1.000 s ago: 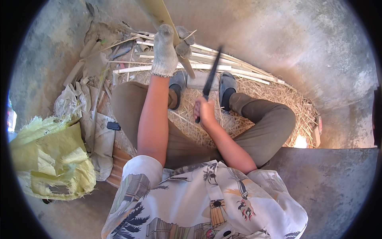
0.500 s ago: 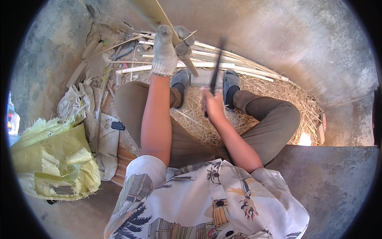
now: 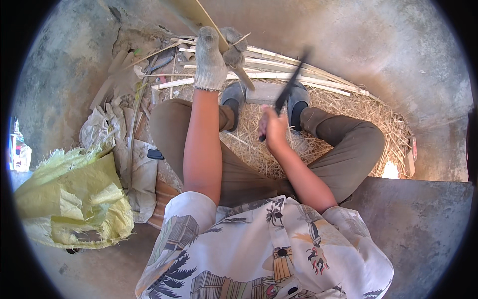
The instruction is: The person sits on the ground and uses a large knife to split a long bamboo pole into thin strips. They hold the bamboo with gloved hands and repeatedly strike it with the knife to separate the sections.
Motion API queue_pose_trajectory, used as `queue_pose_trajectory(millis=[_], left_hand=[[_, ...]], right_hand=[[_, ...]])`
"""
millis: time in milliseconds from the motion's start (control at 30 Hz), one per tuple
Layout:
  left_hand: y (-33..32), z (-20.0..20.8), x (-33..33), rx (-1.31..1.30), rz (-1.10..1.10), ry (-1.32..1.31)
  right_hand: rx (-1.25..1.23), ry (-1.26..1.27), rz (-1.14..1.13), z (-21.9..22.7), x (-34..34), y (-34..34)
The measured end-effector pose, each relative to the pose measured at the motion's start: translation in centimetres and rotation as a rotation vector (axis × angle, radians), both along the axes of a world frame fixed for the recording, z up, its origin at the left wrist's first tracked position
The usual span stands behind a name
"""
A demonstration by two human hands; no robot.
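Note:
My left hand (image 3: 211, 57), in a pale knit glove, is closed round a long split bamboo piece (image 3: 195, 16). The piece slants from the top edge of the view down toward a block (image 3: 264, 93) between my feet. A thin splinter sticks out beside the gloved fingers. My bare right hand (image 3: 274, 127) grips a dark-bladed knife (image 3: 291, 84) by its handle, over the straw between my knees. The blade points up and to the right, slightly blurred, and stays apart from the bamboo.
Pale bamboo strips (image 3: 318, 82) lie across the straw (image 3: 348, 117) beyond my feet. A torn yellow woven sack (image 3: 89, 194) and crumpled cloth (image 3: 102, 127) lie at the left, near a small black object (image 3: 155, 154). A concrete wall (image 3: 378, 35) curves round the far side.
The knife has tipped further to the right, and my right hand sits slightly more to the right. My left hand keeps its hold on the bamboo. The whole view has shifted a little.

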State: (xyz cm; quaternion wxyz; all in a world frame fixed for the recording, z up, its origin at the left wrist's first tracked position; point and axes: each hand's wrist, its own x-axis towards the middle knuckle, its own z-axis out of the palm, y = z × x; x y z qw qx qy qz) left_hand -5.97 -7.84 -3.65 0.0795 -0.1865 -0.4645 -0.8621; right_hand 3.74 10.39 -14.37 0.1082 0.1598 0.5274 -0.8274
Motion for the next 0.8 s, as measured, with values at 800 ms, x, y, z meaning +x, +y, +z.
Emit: queue_pose_trajectory(millis=[800], left_hand=[[0.8,-0.7,0.1,0.024,0.123,0.01]], right_hand=[[-0.068,-0.439,0.542,-2.5,0.5,0.0]])
